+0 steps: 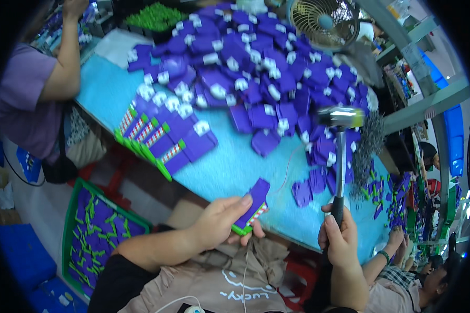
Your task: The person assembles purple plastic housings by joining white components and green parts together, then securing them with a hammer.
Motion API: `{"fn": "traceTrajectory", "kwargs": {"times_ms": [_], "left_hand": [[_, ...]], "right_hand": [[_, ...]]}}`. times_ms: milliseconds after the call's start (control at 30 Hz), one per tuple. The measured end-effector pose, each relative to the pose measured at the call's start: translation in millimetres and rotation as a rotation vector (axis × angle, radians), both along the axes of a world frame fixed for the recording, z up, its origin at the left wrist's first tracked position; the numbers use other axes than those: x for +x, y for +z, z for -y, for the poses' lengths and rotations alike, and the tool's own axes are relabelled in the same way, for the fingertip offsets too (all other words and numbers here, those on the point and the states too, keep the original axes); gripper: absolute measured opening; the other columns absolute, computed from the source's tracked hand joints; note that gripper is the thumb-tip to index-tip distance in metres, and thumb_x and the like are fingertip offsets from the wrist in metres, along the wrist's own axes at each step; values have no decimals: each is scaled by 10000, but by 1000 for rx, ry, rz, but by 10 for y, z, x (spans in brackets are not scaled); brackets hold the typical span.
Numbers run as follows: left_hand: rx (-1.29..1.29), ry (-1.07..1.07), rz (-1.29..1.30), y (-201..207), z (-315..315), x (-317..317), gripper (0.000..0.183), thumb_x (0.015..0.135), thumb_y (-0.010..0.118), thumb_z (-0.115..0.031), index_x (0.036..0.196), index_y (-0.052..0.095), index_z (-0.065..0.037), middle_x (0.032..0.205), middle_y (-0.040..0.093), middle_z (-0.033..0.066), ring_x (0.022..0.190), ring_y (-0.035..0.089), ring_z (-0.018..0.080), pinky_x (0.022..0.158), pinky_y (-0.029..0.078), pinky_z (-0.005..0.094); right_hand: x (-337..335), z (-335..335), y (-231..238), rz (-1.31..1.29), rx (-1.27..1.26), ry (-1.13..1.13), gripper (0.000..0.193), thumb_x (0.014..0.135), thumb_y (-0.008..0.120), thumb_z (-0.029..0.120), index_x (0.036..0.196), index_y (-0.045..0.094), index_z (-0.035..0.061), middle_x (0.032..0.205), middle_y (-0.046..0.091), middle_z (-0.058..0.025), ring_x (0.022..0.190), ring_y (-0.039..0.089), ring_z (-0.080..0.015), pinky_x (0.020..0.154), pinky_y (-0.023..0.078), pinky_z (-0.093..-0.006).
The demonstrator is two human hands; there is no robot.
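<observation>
Only the head view here. The left hand is pinching a flat purple piece with a green end and a red-and-white striped strip, thumb on top, fingers underneath. It's held up just off the near edge of the blue table, a bit right of the person's middle. The right hand is curled round the black grip of a hammer, head up.

Handling-wise, I'd guess the piece is light, stiff plastic, maybe a little slick on the flat faces. Doesn't look fragile, though thin edges might chip under a hard knock. I'd hold it by the wide purple faces, fingers clear of the green end. The hammer's surely the heavier item, head-heavy too, so low on the grip makes sense.

Containers: the green crate at near left, below table height, has loads of purple-and-green pieces in it. Far left, a dark tray holds a heap of small green bits. Can't make out their shape.
</observation>
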State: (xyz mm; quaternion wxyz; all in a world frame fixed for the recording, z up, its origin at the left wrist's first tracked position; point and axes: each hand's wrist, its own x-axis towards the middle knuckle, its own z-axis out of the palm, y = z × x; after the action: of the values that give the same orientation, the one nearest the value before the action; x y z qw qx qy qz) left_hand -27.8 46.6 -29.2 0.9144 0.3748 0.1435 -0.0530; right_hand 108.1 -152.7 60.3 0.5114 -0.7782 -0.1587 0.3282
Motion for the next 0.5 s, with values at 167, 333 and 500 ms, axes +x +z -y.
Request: {"fn": "traceTrajectory", "kwargs": {"times_ms": [167,333,500], "left_hand": [[-104,-10,45,-104,-177,-2,443,966,316,-395,998,512,2,775,627,159,490,536,116,381,357,190],[-109,-44,68,-146,-330,-9,389,971,336,-345,1011,505,3,782,623,151,488,531,112,384,362,186],[-148,-123,91,-135,-395,-53,384,977,308,-333,1075,481,-4,849,621,153,559,550,121,422,403,201]], "right_hand": [[377,-681,147,-1,58,175,273,917,488,201,1089,483,-10,558,468,-6,411,406,-73,397,324,-204],[937,-2217,261,53,241,224,289,893,510,302,936,552,19,532,479,-8,404,429,-86,389,328,-212],[1574,-3486,216,-237,455,-45,130,902,461,193,854,470,73,639,475,28,479,431,-64,393,362,-204]]}}
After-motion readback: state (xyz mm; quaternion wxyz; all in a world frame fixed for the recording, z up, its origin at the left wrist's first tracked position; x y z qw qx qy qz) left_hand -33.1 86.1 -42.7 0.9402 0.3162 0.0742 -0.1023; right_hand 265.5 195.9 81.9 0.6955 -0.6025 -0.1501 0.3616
